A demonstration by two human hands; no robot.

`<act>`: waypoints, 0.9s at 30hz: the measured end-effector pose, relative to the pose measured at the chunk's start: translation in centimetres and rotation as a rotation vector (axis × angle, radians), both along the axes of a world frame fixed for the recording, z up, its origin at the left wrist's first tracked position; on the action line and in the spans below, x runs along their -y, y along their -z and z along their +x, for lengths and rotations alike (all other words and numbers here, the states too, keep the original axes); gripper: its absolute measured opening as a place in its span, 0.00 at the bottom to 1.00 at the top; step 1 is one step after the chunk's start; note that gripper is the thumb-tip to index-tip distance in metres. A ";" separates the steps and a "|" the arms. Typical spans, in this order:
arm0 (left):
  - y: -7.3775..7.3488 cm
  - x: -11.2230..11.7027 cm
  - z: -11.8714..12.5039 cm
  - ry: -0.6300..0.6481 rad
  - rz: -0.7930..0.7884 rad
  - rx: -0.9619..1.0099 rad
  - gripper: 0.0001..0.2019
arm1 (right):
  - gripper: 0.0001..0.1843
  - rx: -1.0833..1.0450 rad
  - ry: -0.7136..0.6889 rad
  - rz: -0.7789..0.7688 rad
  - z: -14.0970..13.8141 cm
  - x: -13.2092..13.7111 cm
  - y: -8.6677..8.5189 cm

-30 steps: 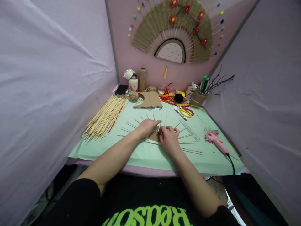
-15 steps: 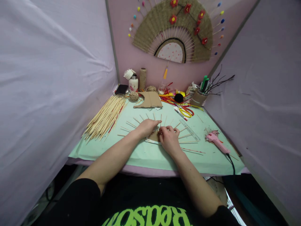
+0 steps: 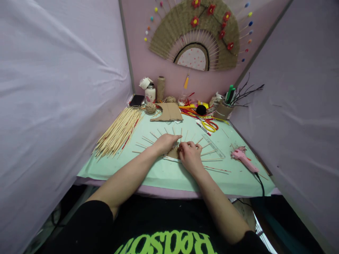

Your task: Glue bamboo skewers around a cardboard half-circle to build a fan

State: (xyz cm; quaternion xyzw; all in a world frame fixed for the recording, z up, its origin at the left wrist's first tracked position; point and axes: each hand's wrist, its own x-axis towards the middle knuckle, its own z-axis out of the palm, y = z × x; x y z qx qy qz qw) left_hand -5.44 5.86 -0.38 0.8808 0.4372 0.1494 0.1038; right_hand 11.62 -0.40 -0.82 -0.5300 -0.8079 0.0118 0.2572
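A piece of brown cardboard [image 3: 173, 153] lies on the table with thin wooden sticks [image 3: 148, 139] fanning out around it. My left hand [image 3: 166, 143] reaches over its far edge, index finger stretched to a wooden stick [image 3: 181, 131] that points away from me. The finger and thumb seem closed on that stick; the other fingers are hidden beneath the hand. Close beside it, my right hand [image 3: 190, 153] has bent fingers, with thumb and forefinger pinched near the stick's lower end. The exact contact is covered by the fingers.
A pile of sticks [image 3: 119, 132] lies left. Cut cardboard [image 3: 169, 112], a twine ball [image 3: 150, 108] and scissors [image 3: 209, 125] are behind. A clear ruler [image 3: 214, 146] and a pink glue gun [image 3: 245, 159] lie right. A decorated fan [image 3: 164, 38] hangs on the back wall.
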 end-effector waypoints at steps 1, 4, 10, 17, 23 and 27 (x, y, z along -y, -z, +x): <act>0.0 0.0 0.0 -0.002 0.006 -0.005 0.27 | 0.10 0.000 0.001 0.000 0.0 0.0 0.0; 0.1 0.0 0.0 -0.006 0.023 -0.014 0.27 | 0.09 0.001 0.001 -0.001 0.0 0.0 0.1; 0.3 -0.1 0.0 0.002 0.026 0.014 0.26 | 0.09 -0.004 -0.001 0.010 0.0 -0.1 0.3; 0.3 -0.1 0.0 0.006 0.023 0.012 0.26 | 0.10 -0.019 -0.005 0.007 0.0 -0.1 0.2; 0.0 0.0 0.0 0.001 0.006 0.006 0.25 | 0.10 -0.018 -0.005 0.004 0.0 -0.1 0.2; 0.0 0.1 0.1 0.003 0.007 0.016 0.25 | 0.10 -0.002 0.002 0.005 0.0 -0.1 0.2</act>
